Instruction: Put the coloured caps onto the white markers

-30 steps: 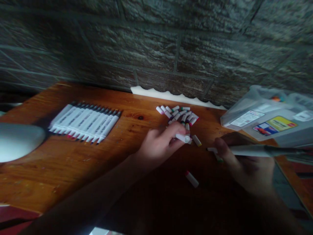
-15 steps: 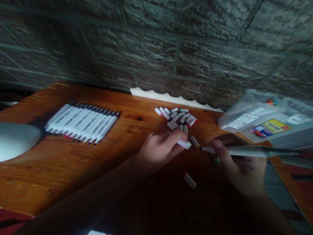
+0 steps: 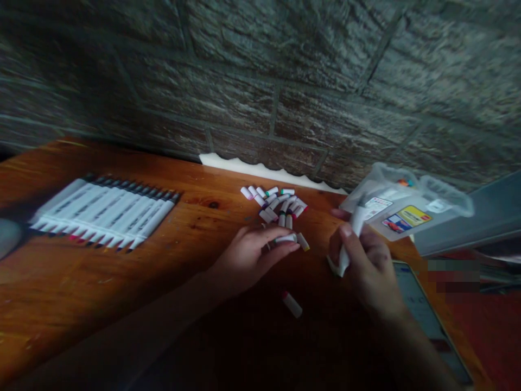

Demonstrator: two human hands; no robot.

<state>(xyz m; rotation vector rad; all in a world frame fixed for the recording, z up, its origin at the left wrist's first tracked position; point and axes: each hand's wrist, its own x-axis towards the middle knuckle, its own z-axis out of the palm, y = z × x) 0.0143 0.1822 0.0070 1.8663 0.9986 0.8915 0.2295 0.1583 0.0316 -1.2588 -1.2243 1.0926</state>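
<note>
On a wooden table my left hand point(image 3: 254, 252) rests with its fingers pinched around a white marker cap point(image 3: 286, 238), just below a heap of several loose caps point(image 3: 277, 202). To its right, my right hand point(image 3: 362, 260) grips a white marker point(image 3: 352, 236) with a dark end, held nearly upright and tilted away. A cap with a yellow end point(image 3: 303, 242) lies between the hands. One more cap with a red end point(image 3: 292, 303) lies nearer to me.
A row of several white markers point(image 3: 101, 210) lies side by side at the left. A clear plastic case point(image 3: 407, 203) with labels stands at the right by the brick wall point(image 3: 260, 81). A phone point(image 3: 423, 315) lies at my right wrist.
My right hand has swung the marker from lying level, pointing right, to nearly upright. My left hand kept its cap and stayed by the heap. The camera has shifted to the right.
</note>
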